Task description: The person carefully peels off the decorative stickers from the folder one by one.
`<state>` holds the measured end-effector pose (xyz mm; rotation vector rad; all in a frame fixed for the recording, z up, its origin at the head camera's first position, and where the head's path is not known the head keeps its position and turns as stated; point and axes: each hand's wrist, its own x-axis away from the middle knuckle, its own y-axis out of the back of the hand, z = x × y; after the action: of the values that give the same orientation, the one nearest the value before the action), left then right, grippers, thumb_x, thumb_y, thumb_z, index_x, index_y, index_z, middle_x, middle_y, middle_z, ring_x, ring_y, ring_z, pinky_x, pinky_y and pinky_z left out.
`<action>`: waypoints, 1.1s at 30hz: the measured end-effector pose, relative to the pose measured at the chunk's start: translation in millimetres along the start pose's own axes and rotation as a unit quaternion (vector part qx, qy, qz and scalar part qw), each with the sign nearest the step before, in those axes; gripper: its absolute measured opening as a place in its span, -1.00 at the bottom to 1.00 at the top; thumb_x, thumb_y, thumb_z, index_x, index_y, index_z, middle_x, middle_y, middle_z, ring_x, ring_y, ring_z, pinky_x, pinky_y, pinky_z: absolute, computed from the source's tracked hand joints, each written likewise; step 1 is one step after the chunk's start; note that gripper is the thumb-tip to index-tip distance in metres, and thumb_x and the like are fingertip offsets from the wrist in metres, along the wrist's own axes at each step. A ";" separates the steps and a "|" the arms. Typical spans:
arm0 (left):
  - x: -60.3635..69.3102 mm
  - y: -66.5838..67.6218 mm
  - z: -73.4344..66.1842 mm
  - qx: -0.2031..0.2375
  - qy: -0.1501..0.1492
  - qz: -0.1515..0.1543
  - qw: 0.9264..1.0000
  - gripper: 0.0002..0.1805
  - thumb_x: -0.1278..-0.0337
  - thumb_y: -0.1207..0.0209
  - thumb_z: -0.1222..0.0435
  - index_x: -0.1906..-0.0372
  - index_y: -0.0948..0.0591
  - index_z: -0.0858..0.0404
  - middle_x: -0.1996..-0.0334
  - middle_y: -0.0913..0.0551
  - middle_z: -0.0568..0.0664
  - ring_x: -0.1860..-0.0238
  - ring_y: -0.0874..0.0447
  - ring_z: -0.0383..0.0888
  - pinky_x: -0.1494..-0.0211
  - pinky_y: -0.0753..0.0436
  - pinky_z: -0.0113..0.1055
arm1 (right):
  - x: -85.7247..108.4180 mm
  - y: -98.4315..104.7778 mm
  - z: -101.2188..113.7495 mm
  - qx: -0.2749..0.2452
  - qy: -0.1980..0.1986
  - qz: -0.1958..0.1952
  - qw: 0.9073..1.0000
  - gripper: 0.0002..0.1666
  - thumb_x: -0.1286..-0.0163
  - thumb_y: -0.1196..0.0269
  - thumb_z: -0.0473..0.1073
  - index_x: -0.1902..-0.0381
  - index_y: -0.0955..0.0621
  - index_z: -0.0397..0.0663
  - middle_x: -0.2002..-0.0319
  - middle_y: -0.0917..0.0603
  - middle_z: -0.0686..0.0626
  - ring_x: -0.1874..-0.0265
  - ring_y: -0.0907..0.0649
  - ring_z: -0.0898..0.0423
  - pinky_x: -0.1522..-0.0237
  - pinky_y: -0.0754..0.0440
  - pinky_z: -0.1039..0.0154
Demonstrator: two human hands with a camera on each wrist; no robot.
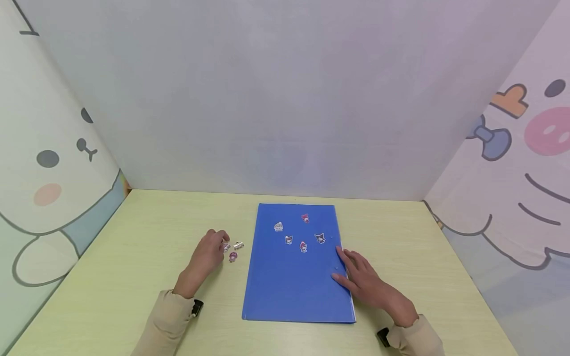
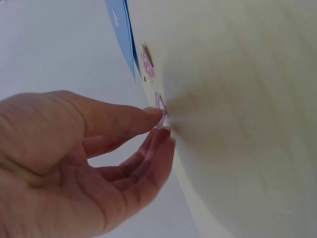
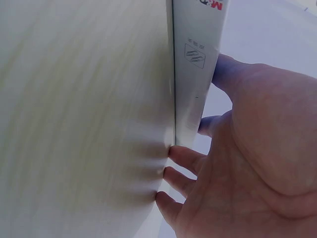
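Note:
A blue folder (image 1: 294, 287) lies on the table with several small cartoon stickers, one of them red and white (image 1: 304, 246), on its upper half. Left of it, my left hand (image 1: 208, 251) pinches a small sticker (image 1: 226, 247) between thumb and fingers at the table surface; the left wrist view shows the fingertips closed on this pinkish sticker (image 2: 159, 101). Two more stickers, one purple (image 1: 233, 256) and one pale (image 1: 238, 245), lie beside it. My right hand (image 1: 367, 284) rests at the folder's right edge, thumb and index on top, other fingers against the table (image 3: 237, 148).
The pale wooden table (image 1: 178, 212) extends around the folder. A grey backdrop (image 1: 276, 99) stands behind, with cartoon-printed panels at the left (image 1: 49, 113) and right (image 1: 534, 198). In the right wrist view, the folder's white side (image 3: 190, 74) carries printed markings.

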<state>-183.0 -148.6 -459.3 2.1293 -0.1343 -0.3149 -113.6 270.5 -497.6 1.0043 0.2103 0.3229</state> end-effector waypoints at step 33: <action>-23.4 -21.2 -44.8 -0.013 0.016 0.019 1.000 -0.84 -0.29 -0.25 0.47 0.07 -0.64 0.36 0.19 -0.52 0.21 0.17 -0.53 0.16 0.35 -0.59 -0.06 | 1.8 14.0 21.1 -0.024 -0.004 0.010 1.000 -0.15 -0.62 -0.10 0.07 -0.60 -0.13 -0.32 -0.48 -0.20 -0.44 -0.45 -0.18 -0.44 -0.38 -0.08 -0.47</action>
<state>-193.6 -95.7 -449.7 2.1017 -0.1507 -0.2592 -107.5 261.4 -474.7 0.9609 0.1843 0.3406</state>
